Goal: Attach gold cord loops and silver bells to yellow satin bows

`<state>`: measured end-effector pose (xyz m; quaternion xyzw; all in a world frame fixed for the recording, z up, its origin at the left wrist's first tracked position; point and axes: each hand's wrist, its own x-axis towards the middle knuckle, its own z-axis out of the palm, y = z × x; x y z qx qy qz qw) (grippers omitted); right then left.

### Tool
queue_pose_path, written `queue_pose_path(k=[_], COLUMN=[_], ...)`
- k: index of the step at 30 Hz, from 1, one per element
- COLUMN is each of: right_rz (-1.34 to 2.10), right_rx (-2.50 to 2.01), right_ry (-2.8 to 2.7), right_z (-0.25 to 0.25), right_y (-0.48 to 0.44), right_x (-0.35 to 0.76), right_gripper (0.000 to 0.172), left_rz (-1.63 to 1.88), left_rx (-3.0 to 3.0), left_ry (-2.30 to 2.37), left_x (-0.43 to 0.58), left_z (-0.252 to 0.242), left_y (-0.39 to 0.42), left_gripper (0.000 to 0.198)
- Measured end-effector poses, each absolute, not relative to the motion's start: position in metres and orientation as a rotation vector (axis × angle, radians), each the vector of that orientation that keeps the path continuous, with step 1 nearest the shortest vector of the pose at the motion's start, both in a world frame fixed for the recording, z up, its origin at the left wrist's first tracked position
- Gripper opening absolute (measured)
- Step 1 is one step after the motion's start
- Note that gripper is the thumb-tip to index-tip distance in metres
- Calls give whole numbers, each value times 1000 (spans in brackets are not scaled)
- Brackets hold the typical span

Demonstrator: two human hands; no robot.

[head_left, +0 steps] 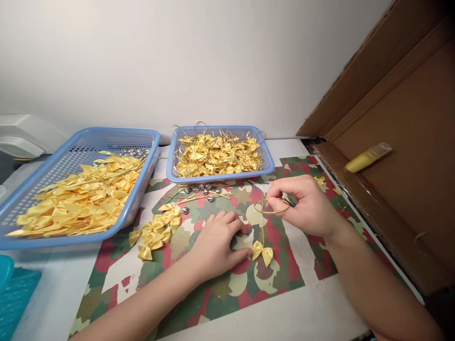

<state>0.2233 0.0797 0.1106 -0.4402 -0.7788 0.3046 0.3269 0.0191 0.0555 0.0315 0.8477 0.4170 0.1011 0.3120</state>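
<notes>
My left hand rests on the patterned sheet, its thumb and fingers pinching the edge of a small yellow satin bow. A thin gold cord runs up from the bow to my right hand, which pinches it into a loop above the sheet. A small pile of yellow bows lies left of my left hand. Several silver beads and gold cords lie just beyond it.
A big blue basket at the left holds loose yellow bows. A smaller blue basket at the back holds bows with gold loops. A brown cardboard box with a yellow stick in it stands at the right. A teal basket is at the lower left.
</notes>
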Motion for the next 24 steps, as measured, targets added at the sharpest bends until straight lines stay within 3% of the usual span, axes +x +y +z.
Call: queue_pose_path(k=[9, 20, 24], right_rz=[1118, 1175, 1140], right_rx=[-1703, -1803, -1646], right_ry=[-1827, -1904, -1966], right_z=[66, 47, 48], right_y=[7, -5, 4], right_x=[233, 226, 229], right_gripper=[21, 20, 20], left_rz=[348, 357, 549], left_rx=[2162, 2180, 1948], left_ry=[1050, 1103, 1062], left_x=[31, 41, 37], left_z=[26, 16, 20], left_y=[47, 39, 39], left_gripper=[24, 11, 21])
